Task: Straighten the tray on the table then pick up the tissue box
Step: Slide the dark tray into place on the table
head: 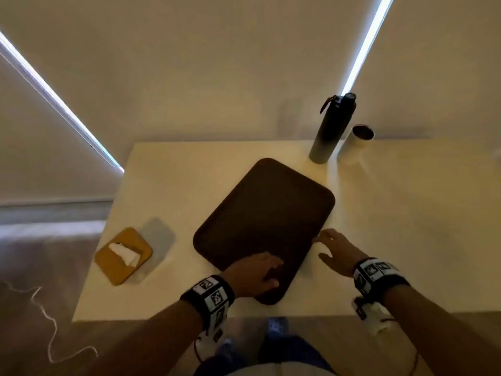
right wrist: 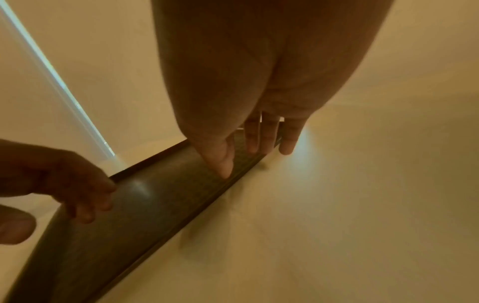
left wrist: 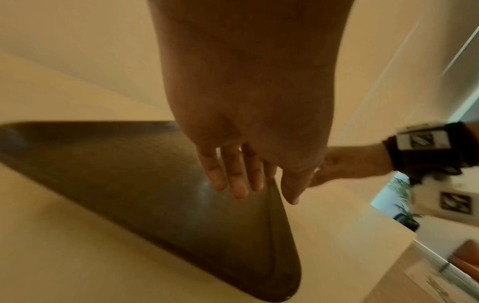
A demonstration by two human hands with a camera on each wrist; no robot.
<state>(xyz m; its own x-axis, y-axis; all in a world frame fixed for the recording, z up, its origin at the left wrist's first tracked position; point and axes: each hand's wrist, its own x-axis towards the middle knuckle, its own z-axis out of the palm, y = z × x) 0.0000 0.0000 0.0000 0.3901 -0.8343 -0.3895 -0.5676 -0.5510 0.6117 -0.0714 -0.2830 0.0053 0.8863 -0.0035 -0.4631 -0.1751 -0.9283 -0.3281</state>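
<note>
On table (head: 168, 185), skewed tray (head: 265, 218): left hand (head: 254, 272) flat on near corner, right hand (head: 339, 251) open at edge; tissue box (head: 123, 256) well left, untouched.

One tray (head: 264, 218), one tissue box (head: 123, 256), two bottles (head: 332, 128)

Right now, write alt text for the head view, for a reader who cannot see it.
Both hands reach to a dark tray lying askew on a pale table: the left hand rests on its near corner, the right hand touches its right edge. A yellow tissue box sits at left; a dark bottle and a white cup stand behind.
</note>
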